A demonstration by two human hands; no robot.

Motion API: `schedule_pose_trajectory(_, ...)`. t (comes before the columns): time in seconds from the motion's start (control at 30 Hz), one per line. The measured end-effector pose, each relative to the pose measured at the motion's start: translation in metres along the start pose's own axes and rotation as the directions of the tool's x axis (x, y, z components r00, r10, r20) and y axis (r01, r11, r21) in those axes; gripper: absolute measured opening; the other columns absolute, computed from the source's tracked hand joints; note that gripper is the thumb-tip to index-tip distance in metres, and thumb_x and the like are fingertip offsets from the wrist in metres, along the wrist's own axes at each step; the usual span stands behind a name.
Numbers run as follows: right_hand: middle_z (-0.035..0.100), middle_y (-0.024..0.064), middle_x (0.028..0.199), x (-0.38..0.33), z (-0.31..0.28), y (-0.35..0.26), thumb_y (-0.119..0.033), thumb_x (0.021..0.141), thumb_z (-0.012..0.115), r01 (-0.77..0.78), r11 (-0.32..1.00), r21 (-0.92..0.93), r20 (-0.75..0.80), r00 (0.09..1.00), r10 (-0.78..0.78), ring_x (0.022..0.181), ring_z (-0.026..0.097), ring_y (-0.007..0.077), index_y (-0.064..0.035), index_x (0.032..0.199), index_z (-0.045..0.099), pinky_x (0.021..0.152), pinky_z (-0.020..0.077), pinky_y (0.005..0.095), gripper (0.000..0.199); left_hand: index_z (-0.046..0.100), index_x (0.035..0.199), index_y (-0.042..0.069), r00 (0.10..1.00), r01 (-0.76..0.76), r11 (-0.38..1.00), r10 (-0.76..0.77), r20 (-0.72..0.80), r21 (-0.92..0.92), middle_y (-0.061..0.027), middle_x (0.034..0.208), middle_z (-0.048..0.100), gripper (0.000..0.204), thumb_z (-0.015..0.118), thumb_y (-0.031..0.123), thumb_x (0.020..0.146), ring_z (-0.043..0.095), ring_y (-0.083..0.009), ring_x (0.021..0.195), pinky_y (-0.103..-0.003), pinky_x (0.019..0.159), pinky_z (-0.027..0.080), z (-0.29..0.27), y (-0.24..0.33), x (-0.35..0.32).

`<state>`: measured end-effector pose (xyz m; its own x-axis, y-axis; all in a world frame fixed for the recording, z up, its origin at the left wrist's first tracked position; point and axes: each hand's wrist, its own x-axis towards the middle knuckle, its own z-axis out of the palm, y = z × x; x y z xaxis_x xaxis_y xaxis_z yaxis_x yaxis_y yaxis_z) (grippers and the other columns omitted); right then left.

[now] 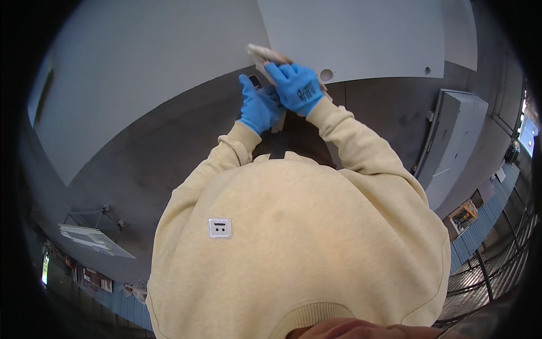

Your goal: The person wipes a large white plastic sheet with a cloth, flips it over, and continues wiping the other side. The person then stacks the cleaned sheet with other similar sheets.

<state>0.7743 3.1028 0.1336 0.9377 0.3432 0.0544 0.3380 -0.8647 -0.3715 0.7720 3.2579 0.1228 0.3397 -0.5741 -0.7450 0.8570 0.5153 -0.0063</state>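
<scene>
My right hand [296,89], in a blue glove, is closed round a pale, folded, cloth-like piece [271,55] that juts out past its fingers to the upper left. Just to its left and touching it, my left hand [259,105], gloved in the same blue, has its thumb raised. A small dark item with a rounded end [255,82] shows beside that thumb; its kind is unclear. The left fingers curl in under the right hand and are partly hidden. Both hands are in front of my body, near the edge of a light grey panel [361,37].
A second large grey panel [152,56] spreads to the left. Round holes [326,75] pierce the right panel near its edge. At the right stands a grey cabinet-like box [458,130]. A wheeled rack with white sheets [96,240] is at the lower left.
</scene>
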Motion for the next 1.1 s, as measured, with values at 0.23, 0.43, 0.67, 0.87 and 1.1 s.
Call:
schedule_pose_trajectory(0.23, 0.062, 0.0089, 0.091, -0.051, 0.008, -0.032, -0.028, 0.074, 0.082, -0.051, 0.997, -0.061, 0.098, 0.994, 0.057, 0.078, 0.066, 0.0273, -0.0113, 0.144, 0.050, 0.067, 0.0558, 0.0416, 0.079, 0.036, 0.155, 0.010, 0.999, 0.019, 1.000, -0.020, 0.047, 0.014, -0.0161, 0.158, 0.041, 0.116, 0.027, 0.098, 0.080, 0.040, -0.0345, 0.143, -0.047, 0.122, 0.030, -0.010, -0.002, 0.000)
schedule_pose_trajectory(0.43, 0.066, 0.0113, 0.108, -0.028, 0.016, -0.040, -0.019, 0.090, 0.065, -0.234, 0.972, -0.032, 0.052, 0.970, 0.236, 0.082, 0.066, 0.0254, -0.0127, 0.143, 0.055, 0.064, 0.0565, 0.0390, 0.054, 0.040, 0.153, 0.008, 0.999, -0.044, 0.995, 0.041, 0.032, 0.095, -0.0153, 0.154, 0.046, 0.116, 0.024, 0.097, 0.081, 0.044, -0.0324, 0.141, -0.045, 0.120, 0.034, -0.012, -0.007, 0.001)
schedule_pose_trajectory(0.67, 0.068, 0.0101, 0.112, 0.040, 0.012, -0.009, -0.019, 0.091, 0.065, -0.107, 0.986, -0.125, -0.028, 0.994, 0.104, 0.090, 0.071, 0.0278, -0.0152, 0.144, 0.052, 0.063, 0.0597, 0.0418, 0.055, 0.033, 0.156, 0.002, 0.989, -0.135, 0.984, 0.126, 0.074, 0.121, -0.0186, 0.155, 0.044, 0.120, 0.027, 0.096, 0.082, 0.041, -0.0358, 0.144, -0.048, 0.122, 0.030, -0.005, -0.012, -0.003)
schedule_pose_trajectory(0.87, 0.068, 0.0203, 0.112, 0.114, -0.028, 0.044, -0.022, 0.097, 0.055, -0.134, 0.989, 0.058, -0.170, 0.975, 0.142, 0.093, 0.067, 0.0390, -0.0094, 0.147, 0.047, 0.079, 0.0565, 0.0497, 0.052, 0.025, 0.156, -0.008, 0.994, -0.099, 0.989, 0.093, 0.060, 0.114, -0.0283, 0.157, 0.038, 0.127, 0.032, 0.094, 0.082, 0.039, -0.0409, 0.145, -0.053, 0.123, 0.028, 0.002, -0.003, -0.007)
schedule_pose_trajectory(1.1, 0.068, 0.0112, 0.107, 0.002, -0.010, 0.016, -0.018, 0.089, 0.065, 0.122, 0.992, -0.045, 0.105, 0.988, -0.117, 0.088, 0.069, 0.0299, -0.0177, 0.145, 0.052, 0.074, 0.0578, 0.0422, 0.058, 0.038, 0.151, 0.002, 0.990, -0.128, 0.991, 0.126, 0.056, 0.034, -0.0208, 0.145, 0.050, 0.101, 0.041, 0.083, 0.092, 0.047, -0.0345, 0.137, -0.049, 0.121, 0.033, -0.008, -0.005, 0.003)
